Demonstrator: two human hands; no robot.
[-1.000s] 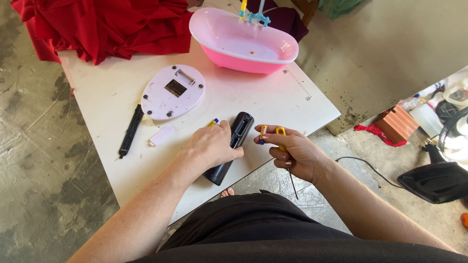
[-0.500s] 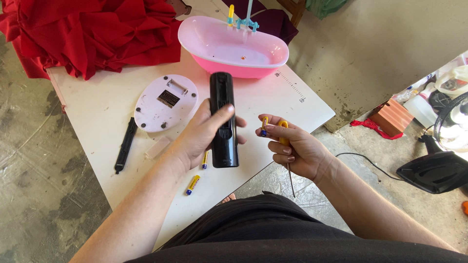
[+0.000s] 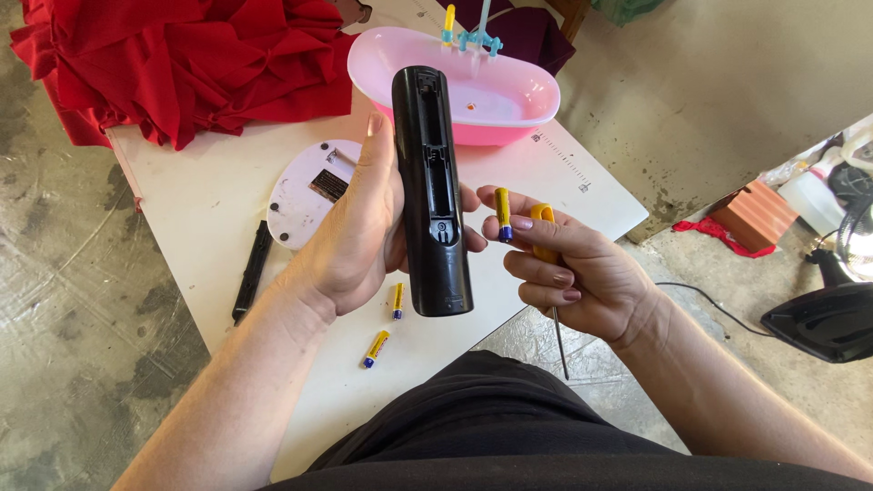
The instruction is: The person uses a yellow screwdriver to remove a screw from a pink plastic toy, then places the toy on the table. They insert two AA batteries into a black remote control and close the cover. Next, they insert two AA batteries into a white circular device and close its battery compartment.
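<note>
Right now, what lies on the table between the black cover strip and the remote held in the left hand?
In the head view, only the left hand and bare table separate strip from remote.

Red cloth [image 3: 182,64], pink toy bathtub [image 3: 509,114] — white table [image 3: 209,195].

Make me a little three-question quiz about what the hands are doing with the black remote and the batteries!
1. True or false: the left hand holds the remote with its battery slot open.
2. How many batteries lie on the table?
3. The right hand pinches a battery and also holds: A) a spoon, B) a screwdriver, C) a pencil.

Key: 1 true. 2 two: one near the remote, one by the table edge. 3 B.
</note>
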